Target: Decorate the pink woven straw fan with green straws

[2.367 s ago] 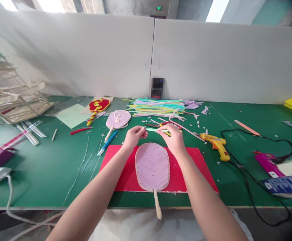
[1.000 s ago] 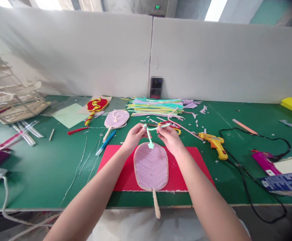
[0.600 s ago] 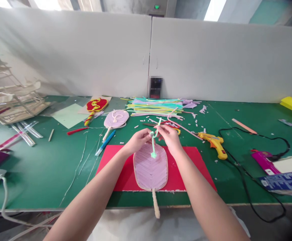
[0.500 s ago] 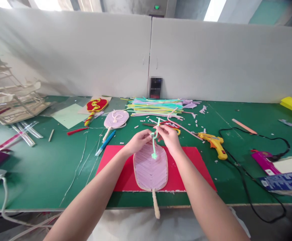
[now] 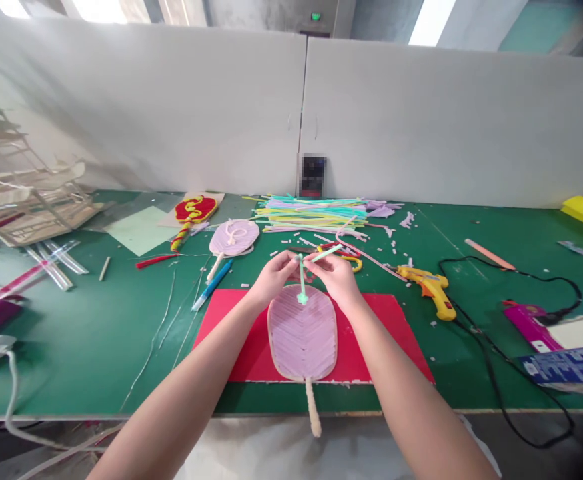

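Observation:
Both hands pinch a mint-green pipe cleaner (image 5: 302, 283) above the top of a lilac fan. My left hand (image 5: 275, 275) grips it near its bend, and my right hand (image 5: 335, 275) has fingers closed on it, with a straight end sticking out up and to the right. A small knotted green cluster hangs at its lower end, over the fan. The lilac fan (image 5: 303, 340), with a pale rim and a cream wrapped handle, lies on a red board (image 5: 381, 333). Its handle reaches past the table's front edge.
Behind the hands lie scissors (image 5: 355, 262) and a pile of pastel pipe cleaners (image 5: 311, 215). A yellow glue gun (image 5: 431, 288) with a black cord is to the right. Leftward are a second lilac fan (image 5: 234, 237), a red-yellow fan (image 5: 195, 210) and a blue pen (image 5: 212, 285).
The looped upper part of the green pipe cleaner now points straight out to the right. Its knotted end has shifted slightly up and left, and my hands have moved a little.

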`<state>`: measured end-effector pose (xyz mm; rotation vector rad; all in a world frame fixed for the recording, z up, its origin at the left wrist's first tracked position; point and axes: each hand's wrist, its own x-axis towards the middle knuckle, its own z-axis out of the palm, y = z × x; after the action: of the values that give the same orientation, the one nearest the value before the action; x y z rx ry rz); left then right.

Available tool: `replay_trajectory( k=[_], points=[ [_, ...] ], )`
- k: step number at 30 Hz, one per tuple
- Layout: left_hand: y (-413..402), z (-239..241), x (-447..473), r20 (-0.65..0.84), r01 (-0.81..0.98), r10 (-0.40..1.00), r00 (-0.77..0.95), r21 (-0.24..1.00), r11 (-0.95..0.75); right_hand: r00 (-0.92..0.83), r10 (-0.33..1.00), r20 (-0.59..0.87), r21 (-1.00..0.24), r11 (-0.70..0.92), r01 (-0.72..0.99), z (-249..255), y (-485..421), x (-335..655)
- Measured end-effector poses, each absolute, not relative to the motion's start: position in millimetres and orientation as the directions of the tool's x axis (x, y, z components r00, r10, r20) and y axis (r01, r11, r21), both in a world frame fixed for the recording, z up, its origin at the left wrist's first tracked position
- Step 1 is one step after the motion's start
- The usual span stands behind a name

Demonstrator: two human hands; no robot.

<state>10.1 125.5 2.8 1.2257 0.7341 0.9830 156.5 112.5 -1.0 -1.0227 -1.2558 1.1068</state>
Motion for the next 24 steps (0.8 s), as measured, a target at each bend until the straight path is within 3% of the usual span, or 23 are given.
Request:
replay_trajectory(
  k=[9, 13, 19, 24],
  points=[
    [125.0, 0.1, 11.3, 0.078, -0.166, 0.908, 0.411, 0.986, -0.009, -0.022, 0.997, 0.077, -0.992, 0.075, -0.102, 1.3, 112.4, 157.9],
    [126.6, -1.3, 10.9, 0.080, -0.163, 0.923, 0.377, 0.986, -0.019, 0.002, 0.992, 0.123, -0.992, 0.123, -0.036, -1.3, 112.0, 156.6],
    [126.3, 0.3, 9.0, 0.009, -0.278, 0.923, 0.385, 0.955, 0.107, 0.002, 0.966, 0.259, -0.965, 0.258, 0.056, -1.8, 112.5, 156.8],
    [124.5, 0.4, 8.0, 0.028, -0.354, 0.892, 0.450, 0.923, 0.150, -0.023, 0.976, 0.217, -0.976, 0.217, 0.008, 2.6, 109.4, 155.6]
  ],
)
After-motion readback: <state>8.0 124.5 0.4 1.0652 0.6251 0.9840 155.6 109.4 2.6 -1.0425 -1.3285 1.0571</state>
